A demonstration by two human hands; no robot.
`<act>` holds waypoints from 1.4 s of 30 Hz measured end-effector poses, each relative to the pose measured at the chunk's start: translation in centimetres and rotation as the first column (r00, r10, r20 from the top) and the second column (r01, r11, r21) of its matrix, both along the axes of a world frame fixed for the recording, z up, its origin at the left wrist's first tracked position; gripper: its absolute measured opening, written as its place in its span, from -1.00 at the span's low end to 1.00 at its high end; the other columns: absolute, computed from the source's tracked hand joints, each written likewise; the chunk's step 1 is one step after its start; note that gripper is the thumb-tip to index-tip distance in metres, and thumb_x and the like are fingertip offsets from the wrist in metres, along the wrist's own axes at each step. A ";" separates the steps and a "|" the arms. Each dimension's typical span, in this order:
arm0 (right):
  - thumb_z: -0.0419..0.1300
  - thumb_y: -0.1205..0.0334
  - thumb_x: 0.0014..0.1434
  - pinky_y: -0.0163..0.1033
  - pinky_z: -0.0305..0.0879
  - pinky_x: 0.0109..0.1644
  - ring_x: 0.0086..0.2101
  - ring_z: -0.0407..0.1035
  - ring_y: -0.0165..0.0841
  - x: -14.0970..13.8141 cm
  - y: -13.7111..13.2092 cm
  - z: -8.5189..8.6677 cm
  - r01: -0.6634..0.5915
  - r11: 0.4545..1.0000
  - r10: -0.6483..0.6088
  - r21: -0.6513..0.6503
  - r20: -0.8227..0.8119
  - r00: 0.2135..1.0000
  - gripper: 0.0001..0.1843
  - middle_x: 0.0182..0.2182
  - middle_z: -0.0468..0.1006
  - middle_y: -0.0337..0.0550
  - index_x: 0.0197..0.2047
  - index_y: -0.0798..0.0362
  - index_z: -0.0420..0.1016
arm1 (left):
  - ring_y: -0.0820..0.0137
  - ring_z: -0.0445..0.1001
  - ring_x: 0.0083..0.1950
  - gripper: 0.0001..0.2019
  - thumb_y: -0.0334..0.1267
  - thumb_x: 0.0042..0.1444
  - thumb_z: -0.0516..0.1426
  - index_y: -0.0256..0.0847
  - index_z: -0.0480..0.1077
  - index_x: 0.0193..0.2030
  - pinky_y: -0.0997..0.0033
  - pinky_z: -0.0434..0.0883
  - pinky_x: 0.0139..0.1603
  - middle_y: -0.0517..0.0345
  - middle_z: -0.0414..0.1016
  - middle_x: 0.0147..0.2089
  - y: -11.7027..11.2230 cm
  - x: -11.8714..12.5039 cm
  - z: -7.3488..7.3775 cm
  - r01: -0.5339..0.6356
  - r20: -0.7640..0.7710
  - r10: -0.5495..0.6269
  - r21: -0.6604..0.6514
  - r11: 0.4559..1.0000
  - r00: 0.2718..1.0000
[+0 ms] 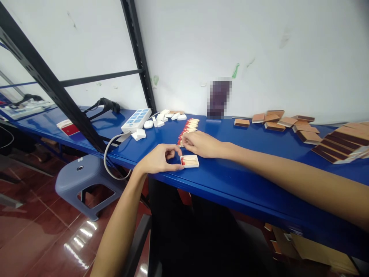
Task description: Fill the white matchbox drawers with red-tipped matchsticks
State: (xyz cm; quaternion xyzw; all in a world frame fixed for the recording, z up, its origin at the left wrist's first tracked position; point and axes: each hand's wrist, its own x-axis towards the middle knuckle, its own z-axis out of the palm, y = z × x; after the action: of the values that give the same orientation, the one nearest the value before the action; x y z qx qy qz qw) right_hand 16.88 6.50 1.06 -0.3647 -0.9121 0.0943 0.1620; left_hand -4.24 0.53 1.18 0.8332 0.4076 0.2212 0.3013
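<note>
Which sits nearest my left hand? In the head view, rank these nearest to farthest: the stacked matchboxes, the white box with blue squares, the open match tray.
From the left hand:
1. Open match tray: right beside it, on its right.
2. White box with blue squares: behind it, to its left.
3. Stacked matchboxes: far off to the right.
</note>
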 end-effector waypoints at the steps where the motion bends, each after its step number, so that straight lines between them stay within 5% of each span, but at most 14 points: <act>1: 0.09 0.29 0.26 -0.27 0.09 -0.33 -0.38 0.32 -0.37 -0.1 0.0 0.1 0.006 1.000 -0.006 -0.017 0.004 1.000 -0.88 -0.35 0.55 -0.11 -0.24 0.09 0.45 | 0.51 0.03 -0.46 -0.68 -0.08 -0.01 0.32 -0.22 0.43 -0.21 0.47 0.07 -0.40 0.37 0.01 -0.48 0.0 0.0 0.0 0.002 -0.004 -0.002 -0.001 1.000 1.000; 15: 0.09 0.30 0.25 -0.29 0.05 -0.36 -0.44 0.29 -0.43 -0.1 -0.5 0.3 0.012 1.000 -0.012 -0.021 0.013 1.000 -0.78 -0.40 0.56 -0.12 -0.30 0.11 0.57 | 0.51 0.03 -0.45 -0.67 -0.05 -0.02 0.33 -0.22 0.43 -0.22 0.46 0.06 -0.40 0.36 0.03 -0.48 0.0 -0.1 0.0 0.004 -0.031 -0.003 0.009 1.000 0.999; 32: 0.12 0.35 0.24 -0.29 0.15 -0.28 -0.36 0.41 -0.40 0.3 -0.2 -0.3 -0.004 1.000 0.003 -0.024 -0.044 0.999 -0.74 -0.29 0.63 -0.06 -0.13 0.11 0.64 | 0.51 0.05 -0.46 -0.67 -0.07 -0.02 0.33 -0.22 0.44 -0.21 0.47 0.08 -0.41 0.36 0.04 -0.47 0.1 -0.1 0.0 -0.003 -0.024 0.003 -0.011 1.000 1.000; 42: 0.15 0.31 0.21 -0.27 0.08 -0.35 -0.46 0.30 -0.42 1.3 -0.5 0.9 0.012 0.996 -0.007 -0.089 0.059 0.998 -0.85 -0.48 0.53 -0.20 -0.30 0.09 0.57 | 0.51 0.07 -0.44 -0.68 -0.08 -0.02 0.33 -0.23 0.44 -0.21 0.46 0.11 -0.39 0.35 0.07 -0.47 0.1 0.0 0.0 -0.006 -0.029 0.006 0.003 1.000 1.000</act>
State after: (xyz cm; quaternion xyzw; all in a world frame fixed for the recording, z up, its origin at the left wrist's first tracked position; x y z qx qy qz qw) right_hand 18.18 6.04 1.96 -0.3785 -0.9096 0.1234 0.1191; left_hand -4.24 0.61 1.22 0.8354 0.4141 0.2107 0.2937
